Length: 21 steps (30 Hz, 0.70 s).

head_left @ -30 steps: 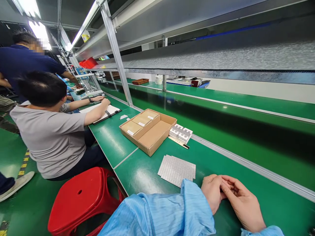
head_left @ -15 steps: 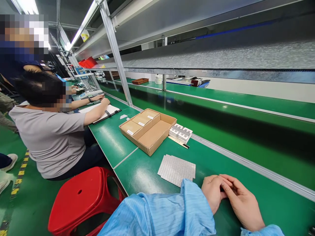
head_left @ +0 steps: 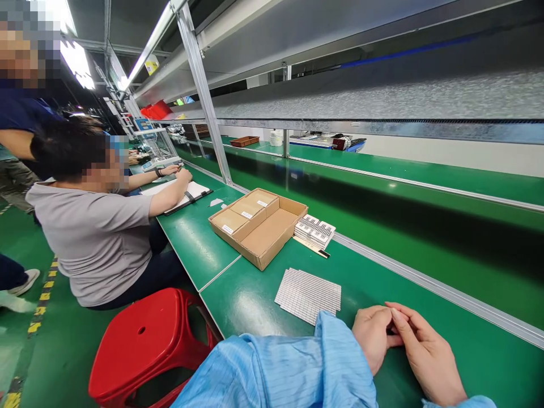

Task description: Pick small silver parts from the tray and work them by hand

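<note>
Near the front right of the green bench (head_left: pixel 255 309), my left hand (head_left: pixel 374 335) and my right hand (head_left: pixel 427 348) meet at the fingertips. Both have their fingers pinched together; whatever may lie between them is hidden. Just left of my left hand lie overlapping flat sheets marked with a fine grid (head_left: pixel 308 294). Farther back stands an open cardboard box (head_left: pixel 272 241), with small labelled brown boxes (head_left: pixel 246 212) in its left part. A stack of white printed pieces (head_left: pixel 314 231) sits against the box's right side, with a thin strip (head_left: pixel 312 247) in front of it.
At the left, a person in a grey shirt (head_left: pixel 97 226) leans over an open folder (head_left: pixel 195 190) on the bench. A red stool (head_left: pixel 140 340) stands by the bench edge. A metal post (head_left: pixel 204 90) and a long shelf (head_left: pixel 340 102) rise behind the bench.
The view has shifted slightly, so the bench items appear a little farther right. My hands remain together, with a small change in finger pose.
</note>
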Each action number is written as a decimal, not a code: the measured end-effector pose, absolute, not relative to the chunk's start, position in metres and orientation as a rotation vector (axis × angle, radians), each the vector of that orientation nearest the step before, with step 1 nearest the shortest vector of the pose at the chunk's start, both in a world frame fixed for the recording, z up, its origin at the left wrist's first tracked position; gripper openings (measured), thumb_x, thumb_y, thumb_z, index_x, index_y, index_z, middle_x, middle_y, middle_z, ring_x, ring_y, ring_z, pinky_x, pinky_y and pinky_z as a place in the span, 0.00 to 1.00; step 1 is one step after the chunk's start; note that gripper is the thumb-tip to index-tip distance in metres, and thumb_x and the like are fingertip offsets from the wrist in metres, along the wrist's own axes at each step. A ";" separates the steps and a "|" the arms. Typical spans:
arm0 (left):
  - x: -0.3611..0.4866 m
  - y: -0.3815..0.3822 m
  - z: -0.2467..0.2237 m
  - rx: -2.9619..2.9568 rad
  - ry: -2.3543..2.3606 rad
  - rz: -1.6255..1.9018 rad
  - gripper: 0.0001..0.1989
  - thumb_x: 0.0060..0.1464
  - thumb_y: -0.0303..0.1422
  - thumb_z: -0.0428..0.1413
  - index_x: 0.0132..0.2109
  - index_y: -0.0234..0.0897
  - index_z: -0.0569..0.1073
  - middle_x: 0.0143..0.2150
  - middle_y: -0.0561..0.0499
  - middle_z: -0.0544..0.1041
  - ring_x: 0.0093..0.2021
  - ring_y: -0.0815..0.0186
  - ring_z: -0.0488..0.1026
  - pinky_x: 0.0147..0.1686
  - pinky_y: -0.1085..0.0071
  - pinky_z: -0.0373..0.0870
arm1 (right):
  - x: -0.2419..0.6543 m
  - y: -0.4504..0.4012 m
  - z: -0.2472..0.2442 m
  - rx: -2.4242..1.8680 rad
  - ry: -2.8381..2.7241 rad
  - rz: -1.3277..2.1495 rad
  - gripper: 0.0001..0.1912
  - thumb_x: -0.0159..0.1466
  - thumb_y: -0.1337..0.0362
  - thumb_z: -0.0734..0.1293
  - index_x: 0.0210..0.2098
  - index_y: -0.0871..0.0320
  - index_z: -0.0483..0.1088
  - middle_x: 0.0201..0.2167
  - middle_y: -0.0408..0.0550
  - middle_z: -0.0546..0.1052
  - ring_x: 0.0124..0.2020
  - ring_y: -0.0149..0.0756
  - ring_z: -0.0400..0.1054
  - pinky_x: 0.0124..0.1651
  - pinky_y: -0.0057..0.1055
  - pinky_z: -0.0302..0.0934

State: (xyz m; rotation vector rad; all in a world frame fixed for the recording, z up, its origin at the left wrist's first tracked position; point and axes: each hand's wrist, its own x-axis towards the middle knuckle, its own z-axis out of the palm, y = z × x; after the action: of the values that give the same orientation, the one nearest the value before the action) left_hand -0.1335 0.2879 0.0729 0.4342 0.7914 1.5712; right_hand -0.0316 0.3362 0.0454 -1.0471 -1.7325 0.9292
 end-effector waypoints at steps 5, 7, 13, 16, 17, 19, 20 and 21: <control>-0.131 0.291 0.066 0.426 0.786 1.583 0.22 0.42 0.44 0.59 0.34 0.25 0.74 0.32 0.43 0.68 0.36 0.63 0.65 0.40 0.62 0.66 | -0.030 0.339 0.038 -1.058 -1.727 0.933 0.26 0.59 0.40 0.69 0.39 0.57 0.77 0.41 0.46 0.75 0.37 0.35 0.72 0.36 0.11 0.66; -0.131 0.291 0.065 0.426 0.787 1.586 0.24 0.42 0.46 0.60 0.34 0.25 0.74 0.32 0.43 0.68 0.36 0.63 0.66 0.42 0.58 0.67 | -0.029 0.340 0.036 -1.058 -1.736 0.927 0.26 0.59 0.39 0.68 0.40 0.56 0.77 0.41 0.46 0.75 0.37 0.34 0.72 0.36 0.10 0.66; -0.132 0.291 0.066 0.416 0.790 1.583 0.31 0.38 0.54 0.63 0.34 0.26 0.72 0.33 0.43 0.68 0.37 0.62 0.66 0.46 0.54 0.66 | -0.027 0.342 0.034 -1.055 -1.744 0.934 0.27 0.60 0.39 0.68 0.42 0.57 0.77 0.43 0.47 0.74 0.38 0.35 0.72 0.36 0.11 0.67; -0.132 0.291 0.067 0.427 0.794 1.580 0.33 0.37 0.57 0.63 0.34 0.26 0.72 0.33 0.43 0.68 0.37 0.62 0.66 0.47 0.52 0.66 | -0.028 0.341 0.035 -1.041 -1.751 0.921 0.27 0.60 0.39 0.68 0.42 0.57 0.77 0.42 0.47 0.75 0.38 0.34 0.72 0.36 0.10 0.66; -0.132 0.290 0.067 0.432 0.794 1.578 0.33 0.37 0.57 0.63 0.34 0.27 0.72 0.32 0.44 0.67 0.37 0.62 0.66 0.47 0.52 0.66 | -0.028 0.341 0.035 -1.040 -1.752 0.920 0.27 0.60 0.40 0.68 0.41 0.57 0.77 0.42 0.47 0.75 0.37 0.34 0.72 0.36 0.10 0.66; -0.132 0.290 0.066 0.431 0.791 1.586 0.32 0.38 0.56 0.63 0.33 0.27 0.72 0.31 0.45 0.66 0.36 0.63 0.65 0.47 0.52 0.66 | -0.028 0.340 0.036 -1.044 -1.747 0.930 0.26 0.60 0.39 0.68 0.39 0.58 0.76 0.41 0.47 0.75 0.37 0.35 0.72 0.36 0.10 0.66; -0.132 0.290 0.066 0.431 0.790 1.586 0.32 0.38 0.56 0.63 0.33 0.27 0.72 0.31 0.45 0.66 0.35 0.63 0.65 0.47 0.52 0.66 | -0.028 0.340 0.036 -1.048 -1.744 0.936 0.26 0.60 0.39 0.68 0.39 0.58 0.76 0.41 0.47 0.75 0.37 0.35 0.72 0.36 0.10 0.66; -0.132 0.290 0.066 0.433 0.791 1.588 0.31 0.39 0.55 0.63 0.33 0.27 0.72 0.31 0.45 0.66 0.36 0.63 0.65 0.47 0.51 0.66 | -0.028 0.340 0.036 -1.052 -1.740 0.942 0.26 0.59 0.39 0.69 0.38 0.58 0.75 0.41 0.48 0.75 0.37 0.36 0.72 0.36 0.11 0.67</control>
State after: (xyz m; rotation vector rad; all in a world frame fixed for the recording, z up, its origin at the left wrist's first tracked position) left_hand -0.1319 0.2902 0.0660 0.4332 0.7911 1.5879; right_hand -0.0279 0.3401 0.0356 -1.0524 -1.7404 0.9416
